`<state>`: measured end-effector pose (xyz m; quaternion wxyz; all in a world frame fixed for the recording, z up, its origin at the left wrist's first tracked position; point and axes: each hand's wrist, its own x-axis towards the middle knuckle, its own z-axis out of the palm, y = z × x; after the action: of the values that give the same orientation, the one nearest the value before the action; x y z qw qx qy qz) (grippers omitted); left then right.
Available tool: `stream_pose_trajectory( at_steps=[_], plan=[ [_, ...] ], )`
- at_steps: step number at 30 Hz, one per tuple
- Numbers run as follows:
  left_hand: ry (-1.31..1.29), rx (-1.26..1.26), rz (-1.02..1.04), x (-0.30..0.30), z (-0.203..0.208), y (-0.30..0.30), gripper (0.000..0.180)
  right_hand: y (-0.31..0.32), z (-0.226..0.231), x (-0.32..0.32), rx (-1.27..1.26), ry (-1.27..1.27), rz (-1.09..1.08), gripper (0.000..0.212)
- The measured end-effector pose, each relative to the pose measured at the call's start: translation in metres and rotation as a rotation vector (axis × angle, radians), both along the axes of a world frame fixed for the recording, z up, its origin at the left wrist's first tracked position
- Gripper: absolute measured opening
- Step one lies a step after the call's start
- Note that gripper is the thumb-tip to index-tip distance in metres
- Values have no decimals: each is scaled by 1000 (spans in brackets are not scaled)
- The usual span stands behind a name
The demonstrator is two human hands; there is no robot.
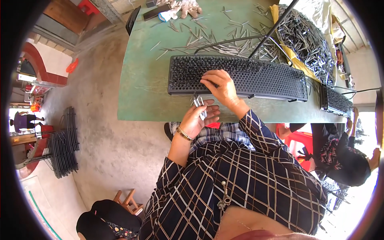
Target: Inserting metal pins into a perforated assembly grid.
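Observation:
A long black rack [276,83] with a honeycomb of round holes lies along the table's near side. Dark thin pieces stand in the holes of its left part, while most holes to the right show bare. My right hand [221,86] is over the rack's near middle, thumb and fingertips pinched together at the holes; what they grip is too small to make out. Just below the rack's front edge, my left hand [196,120] is palm up and holds several slim metal rods [200,107] between thumb and fingers.
Loose rods [236,44] lie scattered over the green table [140,88]. A large heap of rods [306,42] rests on yellow sheeting at the far right. Gloves [186,8] lie at the back. Another person [346,160] sits at right beside a second rack [337,102].

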<state>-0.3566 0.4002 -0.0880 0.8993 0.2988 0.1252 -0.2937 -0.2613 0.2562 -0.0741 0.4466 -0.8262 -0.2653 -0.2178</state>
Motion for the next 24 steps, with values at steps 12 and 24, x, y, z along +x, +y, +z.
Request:
stream_pose_trajectory(
  at_steps=[12,24],
  plan=[
    [-117,10,17,3,20,0,34,-5,17,-21,67,372,187,15],
    [-73,38,102,-6,-4,7,31,-12,14,-15,-122,202,361,18]
  ],
)
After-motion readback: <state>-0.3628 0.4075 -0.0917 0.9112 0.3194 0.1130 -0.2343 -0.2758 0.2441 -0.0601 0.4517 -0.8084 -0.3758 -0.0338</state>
